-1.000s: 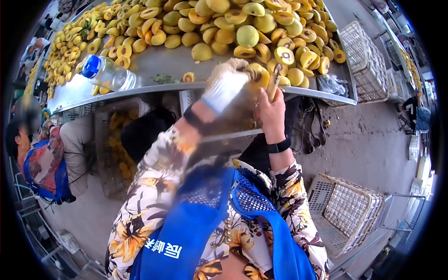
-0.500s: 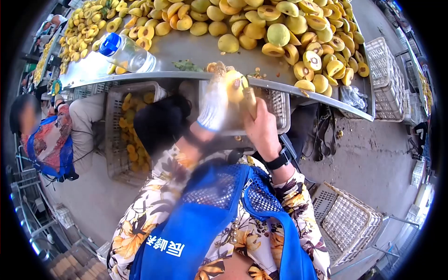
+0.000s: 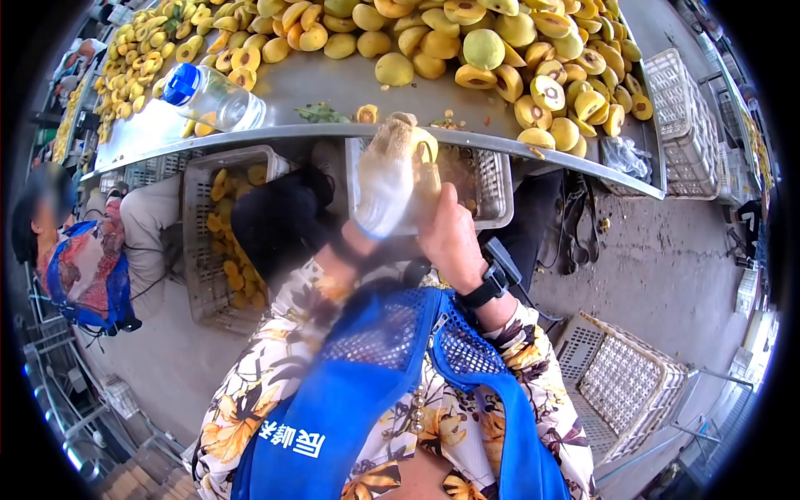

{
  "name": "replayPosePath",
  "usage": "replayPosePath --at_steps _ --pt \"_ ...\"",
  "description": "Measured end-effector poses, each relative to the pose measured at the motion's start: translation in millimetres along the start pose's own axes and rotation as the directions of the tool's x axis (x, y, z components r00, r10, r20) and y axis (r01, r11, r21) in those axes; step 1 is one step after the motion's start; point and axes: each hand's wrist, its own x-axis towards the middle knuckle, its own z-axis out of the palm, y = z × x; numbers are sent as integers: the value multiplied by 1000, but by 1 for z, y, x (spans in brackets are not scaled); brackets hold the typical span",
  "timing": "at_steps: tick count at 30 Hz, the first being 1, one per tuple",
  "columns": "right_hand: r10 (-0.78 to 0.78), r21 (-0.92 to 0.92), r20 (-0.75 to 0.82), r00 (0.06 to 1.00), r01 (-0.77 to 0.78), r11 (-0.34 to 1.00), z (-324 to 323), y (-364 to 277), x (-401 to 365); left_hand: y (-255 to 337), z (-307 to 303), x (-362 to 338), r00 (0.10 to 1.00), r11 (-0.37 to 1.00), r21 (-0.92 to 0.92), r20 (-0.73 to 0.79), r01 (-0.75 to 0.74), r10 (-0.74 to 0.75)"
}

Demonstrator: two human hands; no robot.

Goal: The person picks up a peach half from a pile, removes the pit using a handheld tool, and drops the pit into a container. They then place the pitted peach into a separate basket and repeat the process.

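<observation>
My left hand (image 3: 386, 179), in a white knitted glove with a soiled fingertip area, is closed around a yellow peach half (image 3: 427, 143) just past the metal table's near edge. My bare right hand (image 3: 452, 236) is wrapped round a short tool with a wooden handle (image 3: 427, 182). The tool's upper end meets the peach half; its working tip is hidden. Below both hands sits a pale plastic crate (image 3: 502, 187) between my knees. A small cut piece of peach (image 3: 367, 113) lies on the table right by the gloved fingers.
Piled peach halves (image 3: 483, 50) cover the table's far side. A blue-capped bottle (image 3: 221, 100) lies near the left edge, beside green leaves (image 3: 321, 113). A crate of peach pieces (image 3: 193, 242) stands left; an open crate (image 3: 625, 383) lies right. Another person (image 3: 87, 267) sits at left.
The view has shifted slightly. My right hand has turned and drawn down and left, bringing the tool across the lower part of the peach half. My left hand still grips the fruit.
</observation>
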Motion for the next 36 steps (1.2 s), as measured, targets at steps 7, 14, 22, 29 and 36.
replayPosePath --at_steps 7,14,22,29,36 --pt "55 75 113 992 -64 995 -2 12 -4 -9 -16 17 932 832 -508 362 222 -28" --pt "129 238 152 980 -163 957 0 -5 -6 20 -22 6 688 9 -802 506 597 -520" --pt "239 156 234 942 -280 947 5 -13 -10 3 -26 6 751 348 -672 521 654 -406" --pt "96 12 180 979 -100 995 16 7 -9 -28 -18 12 707 344 -623 664 703 -241" --pt "205 319 295 933 -298 900 20 -1 -4 -10 -14 7 824 323 -767 453 555 -339"
